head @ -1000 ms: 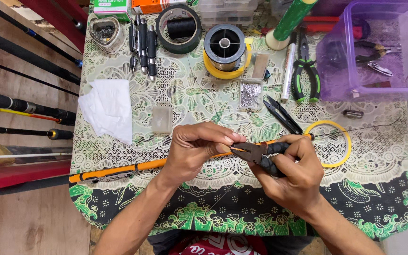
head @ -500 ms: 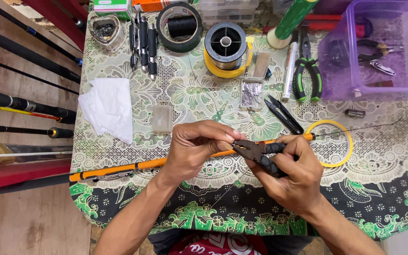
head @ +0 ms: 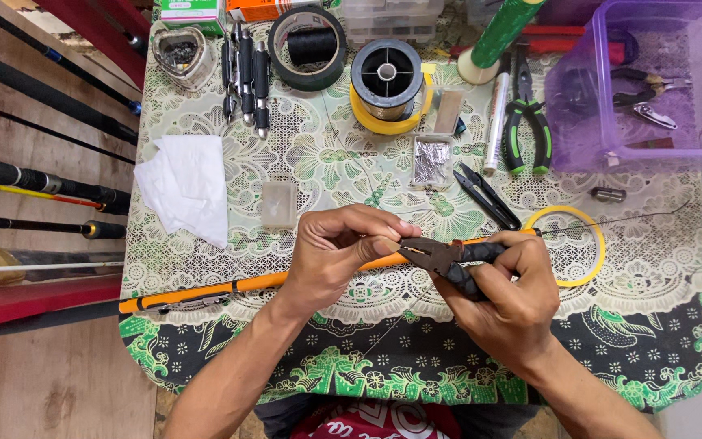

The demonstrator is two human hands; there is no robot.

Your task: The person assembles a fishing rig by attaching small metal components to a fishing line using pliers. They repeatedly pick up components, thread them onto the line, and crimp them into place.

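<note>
Nearest the camera, the left hand (head: 336, 252) and the right hand (head: 507, 302) meet over the middle of the patterned tablecloth (head: 643, 341). The right hand is wrapped shut around the dark handles of a pair of pliers (head: 442, 258), whose nose points toward nine o'clock. The left hand's thumb and fingertips are pressed together in a pinch right at the plier tip — what sits between them is too small to tell. Under both hands lies an orange fishing rod (head: 229, 286), running from about eight o'clock toward two o'clock, its thin dark tip reaching past a yellow tape ring (head: 599, 236) at three o'clock of the hands.

Farther out, at eleven o'clock of the left hand, a small clear plastic box (head: 278, 204) sits just beside a crumpled white tissue (head: 184, 185). At one o'clock lie black snips (head: 487, 193) and a small packet of metal pieces (head: 431, 161). Beyond them, green-handled pliers (head: 526, 122) lie beside a white pen-shaped tube (head: 497, 114).

Along the far edge — at twelve o'clock — stand a black spool on a yellow tape roll (head: 387, 81), a roll of black tape (head: 312, 47), several dark pens (head: 245, 73) and a heart-shaped dish (head: 180, 55). A purple plastic bin (head: 587, 97) holding tools fills the two o'clock corner. Dark rods (head: 42, 179) lean beside the table at nine o'clock.
</note>
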